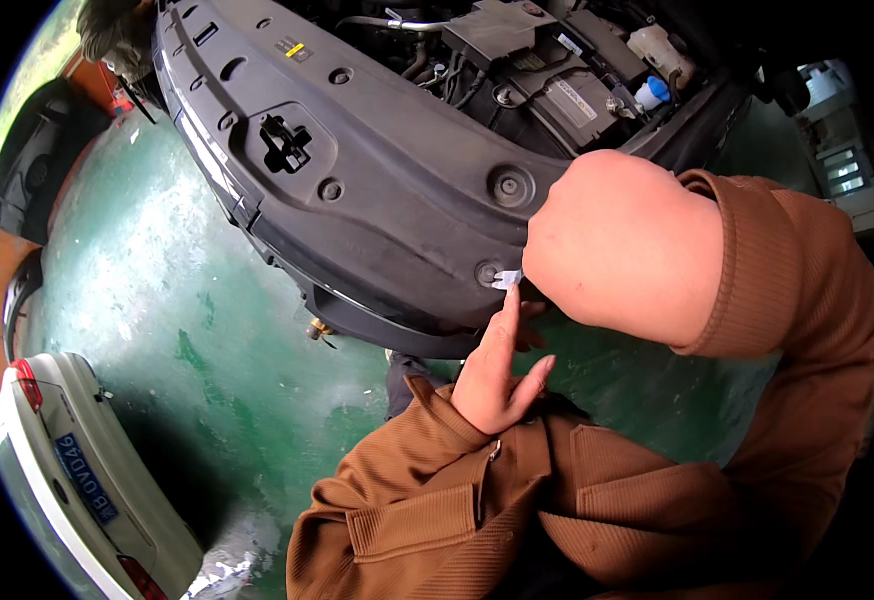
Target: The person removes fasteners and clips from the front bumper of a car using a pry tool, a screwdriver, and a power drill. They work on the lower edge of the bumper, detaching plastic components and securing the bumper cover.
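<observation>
A black plastic cover panel (377,170) spans the front of an open engine bay. A small white clip (506,279) sits at a round fastener hole (487,272) on the panel's near edge. My left hand (497,375) comes up from below in a brown sleeve, its index finger stretched out and its tip touching the clip, the other fingers loosely apart. My right hand (622,245) comes in from the right, close to the camera. Only its back and wrist show, and its fingers are hidden right beside the clip.
Behind the panel lie a battery (567,100) and a white reservoir with a blue cap (654,92). The floor (157,290) is green. A white car's rear (67,470) stands at the lower left, and a dark vehicle (32,150) at the far left.
</observation>
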A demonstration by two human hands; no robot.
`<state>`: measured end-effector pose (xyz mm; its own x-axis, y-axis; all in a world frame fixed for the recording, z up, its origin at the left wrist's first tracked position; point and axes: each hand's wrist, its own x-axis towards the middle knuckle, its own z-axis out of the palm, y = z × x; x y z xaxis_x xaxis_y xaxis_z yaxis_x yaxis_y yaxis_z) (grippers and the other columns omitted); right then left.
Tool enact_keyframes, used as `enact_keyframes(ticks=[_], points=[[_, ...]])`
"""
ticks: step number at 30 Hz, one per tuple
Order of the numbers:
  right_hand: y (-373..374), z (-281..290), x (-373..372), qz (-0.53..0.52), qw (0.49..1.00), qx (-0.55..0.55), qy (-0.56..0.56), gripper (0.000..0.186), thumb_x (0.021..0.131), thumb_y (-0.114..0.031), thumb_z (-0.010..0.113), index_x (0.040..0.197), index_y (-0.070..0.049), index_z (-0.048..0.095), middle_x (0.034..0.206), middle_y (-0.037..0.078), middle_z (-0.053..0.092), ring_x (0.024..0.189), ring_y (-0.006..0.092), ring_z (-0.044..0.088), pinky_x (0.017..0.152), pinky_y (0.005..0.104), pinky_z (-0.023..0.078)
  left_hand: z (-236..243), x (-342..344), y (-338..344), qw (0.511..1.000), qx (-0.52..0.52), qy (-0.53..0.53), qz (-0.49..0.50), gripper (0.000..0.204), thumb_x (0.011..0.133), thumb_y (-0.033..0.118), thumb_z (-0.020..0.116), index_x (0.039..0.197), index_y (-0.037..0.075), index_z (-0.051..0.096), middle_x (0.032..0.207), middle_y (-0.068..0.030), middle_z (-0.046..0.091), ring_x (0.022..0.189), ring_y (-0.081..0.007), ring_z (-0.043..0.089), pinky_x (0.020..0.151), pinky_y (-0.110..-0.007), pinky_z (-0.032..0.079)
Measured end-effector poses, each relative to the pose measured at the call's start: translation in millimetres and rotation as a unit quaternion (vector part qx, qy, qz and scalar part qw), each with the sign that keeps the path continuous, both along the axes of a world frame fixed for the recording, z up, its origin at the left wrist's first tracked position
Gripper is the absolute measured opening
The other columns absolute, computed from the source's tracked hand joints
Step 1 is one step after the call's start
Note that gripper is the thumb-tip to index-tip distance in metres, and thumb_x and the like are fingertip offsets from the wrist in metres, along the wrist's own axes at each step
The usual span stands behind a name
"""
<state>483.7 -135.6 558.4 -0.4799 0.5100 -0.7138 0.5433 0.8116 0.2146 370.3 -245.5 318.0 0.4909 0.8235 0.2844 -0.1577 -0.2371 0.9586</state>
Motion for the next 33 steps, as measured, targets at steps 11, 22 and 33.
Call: enact_keyframes(ticks=[11, 22, 33], points=[[-35, -8, 31, -0.018, 0.99, 0.101, 0.092, 0.032, 0.082, -0.016, 0.065, 0.11, -0.001, 0.069, 0.076, 0.009, 0.065, 0.067, 0.0252, 0.068, 0.06, 0.0362, 0.052, 14, -29, 26, 0.987, 0.061, 0.117, 0.091, 0.057, 0.09, 0.003, 0.071, 0.142, -0.002, 0.049, 0.099, -0.0165, 0.066, 0.082, -0.0318, 0.068, 0.069, -0.038, 0.055], [-36, -11, 25, -0.036, 0.989, 0.088, 0.11, 0.036, 0.082, -0.017, 0.064, 0.113, -0.001, 0.071, 0.073, 0.006, 0.064, 0.069, 0.0213, 0.065, 0.062, 0.0322, 0.049, 31, -25, 66, 0.919, 0.214, 0.264, 0.2, 0.028, 0.083, 0.005, 0.073, 0.111, 0.004, 0.071, 0.092, -0.0096, 0.062, 0.079, -0.0284, 0.06, 0.069, -0.038, 0.051], [-66, -29, 34, -0.094, 0.977, 0.131, 0.139, 0.032, 0.082, -0.017, 0.063, 0.107, 0.002, 0.071, 0.07, 0.005, 0.062, 0.069, 0.0204, 0.063, 0.06, 0.0325, 0.047, 38, -19, 64, 0.902, 0.226, 0.313, 0.192, 0.027, 0.085, 0.007, 0.071, 0.112, 0.004, 0.072, 0.089, -0.0102, 0.06, 0.079, -0.0289, 0.061, 0.069, -0.038, 0.052]])
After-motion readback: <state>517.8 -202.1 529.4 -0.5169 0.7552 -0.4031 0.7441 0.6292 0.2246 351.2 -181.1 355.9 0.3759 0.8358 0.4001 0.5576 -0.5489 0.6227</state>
